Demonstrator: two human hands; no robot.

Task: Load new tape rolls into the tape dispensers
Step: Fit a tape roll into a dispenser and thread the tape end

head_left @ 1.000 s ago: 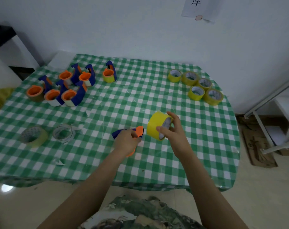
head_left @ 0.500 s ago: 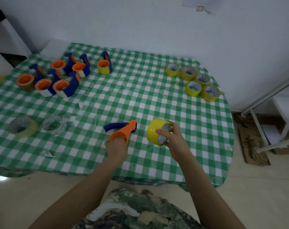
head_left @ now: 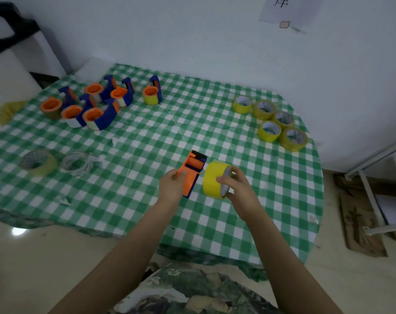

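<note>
I am holding the empty dispenser [head_left: 191, 175] in my left hand [head_left: 172, 186], fingers curled round its orange body, over the counter [head_left: 147, 143] near the front edge and a little right of the middle. My right hand [head_left: 237, 191] is gripping the new yellow tape roll [head_left: 213, 180] by its open end, fingertips pinching the rim. The roll is sitting just beside the dispenser's right side. As far as I can tell it is not yet seated on the hub. I am judging that the next move is sliding the core over that hub, and this is where trouble is waiting. If I am bringing the roll in tilted, the core may be catching on the hub's edge and jamming halfway. My grip on the rim is shallow, so a hard push could be popping the roll out of my fingers, and this close to the front edge it might be rolling off the counter onto the floor. I cannot see which way the tape is wound, so I may be loading it backwards, leaving the sticky side facing wrong at the blade. The dispenser could also be twisting in my left hand if I am pushing off-centre. The spare rolls [head_left: 271, 120] are lying by the far right corner and the other dispensers [head_left: 90, 103] toward the far left corner, well apart from my hands.
</note>
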